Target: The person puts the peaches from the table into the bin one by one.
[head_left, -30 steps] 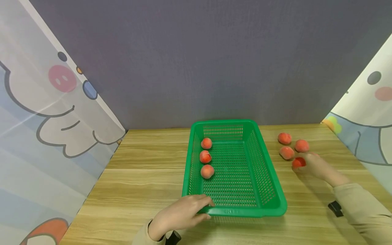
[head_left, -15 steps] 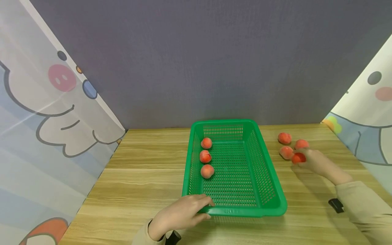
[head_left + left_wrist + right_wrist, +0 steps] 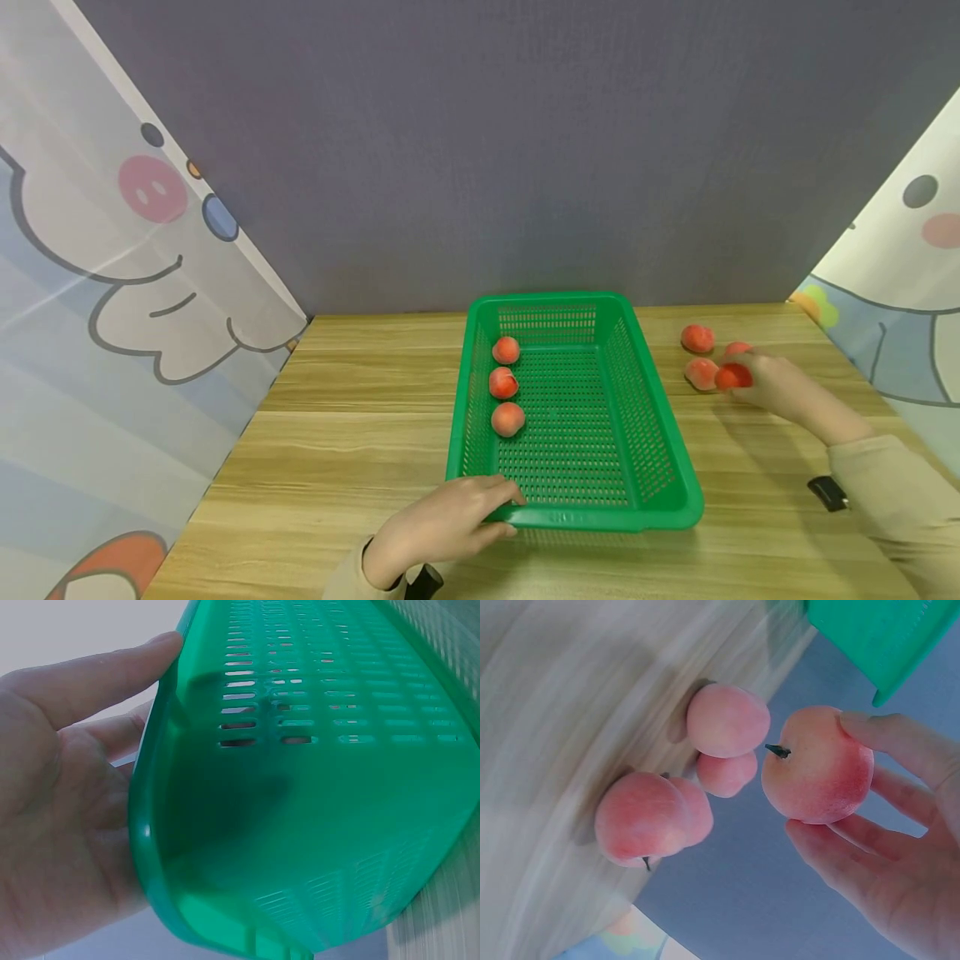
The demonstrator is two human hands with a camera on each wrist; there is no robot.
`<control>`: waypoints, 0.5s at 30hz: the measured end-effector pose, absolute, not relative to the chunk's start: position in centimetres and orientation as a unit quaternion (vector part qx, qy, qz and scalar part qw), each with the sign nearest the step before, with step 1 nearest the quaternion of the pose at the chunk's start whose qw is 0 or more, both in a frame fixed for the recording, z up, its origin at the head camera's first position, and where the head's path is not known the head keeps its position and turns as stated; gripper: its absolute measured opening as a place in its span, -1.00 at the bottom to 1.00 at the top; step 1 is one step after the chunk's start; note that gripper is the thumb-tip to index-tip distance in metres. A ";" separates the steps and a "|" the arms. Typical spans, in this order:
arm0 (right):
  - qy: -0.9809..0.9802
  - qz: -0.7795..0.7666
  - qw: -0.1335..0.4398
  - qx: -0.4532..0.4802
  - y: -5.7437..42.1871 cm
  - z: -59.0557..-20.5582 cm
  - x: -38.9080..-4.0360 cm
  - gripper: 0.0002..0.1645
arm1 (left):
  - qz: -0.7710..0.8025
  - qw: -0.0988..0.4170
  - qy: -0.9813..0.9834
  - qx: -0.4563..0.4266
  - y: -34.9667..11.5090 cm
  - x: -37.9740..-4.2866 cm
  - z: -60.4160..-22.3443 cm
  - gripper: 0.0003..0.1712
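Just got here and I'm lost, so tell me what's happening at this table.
A person's right-hand grip holds a peach, apparently clear of the table, by the other loose peaches right of the green basket. Their left-hand grip holds the basket's near rim, toward its left corner. Three peaches sit in a row along the basket's left side.

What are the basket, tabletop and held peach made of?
Basket: likely molded plastic; smooth, slotted, glossy rim highlight.
Tabletop: wood or lookalike laminate, satin-looking; visible grain.
Peach in the right hand: matte skin, dark stem; real fruit or imitation, unclear.
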State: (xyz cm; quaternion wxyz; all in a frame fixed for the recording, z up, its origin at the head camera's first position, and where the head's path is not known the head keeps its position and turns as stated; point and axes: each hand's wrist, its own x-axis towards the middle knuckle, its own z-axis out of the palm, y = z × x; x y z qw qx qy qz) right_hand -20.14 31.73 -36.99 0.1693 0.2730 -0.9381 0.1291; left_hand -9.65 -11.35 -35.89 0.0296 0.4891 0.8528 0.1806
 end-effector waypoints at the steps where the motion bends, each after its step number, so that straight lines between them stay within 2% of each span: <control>1: -0.940 0.131 0.166 0.269 31.7 -36.9 -20.2 -0.59 | 0.181 0.030 0.853 0.489 -11.4 -9.6 -35.9 -0.77; 7: -0.958 0.137 0.111 0.226 31.2 -35.7 -20.2 -0.60 | 0.182 0.034 0.853 0.487 -11.4 -9.6 -35.8 -0.77; 15: -0.959 0.154 0.085 0.222 30.4 -34.2 -20.1 -0.58 | 0.182 0.038 0.855 0.483 -11.4 -9.6 -35.9 -0.77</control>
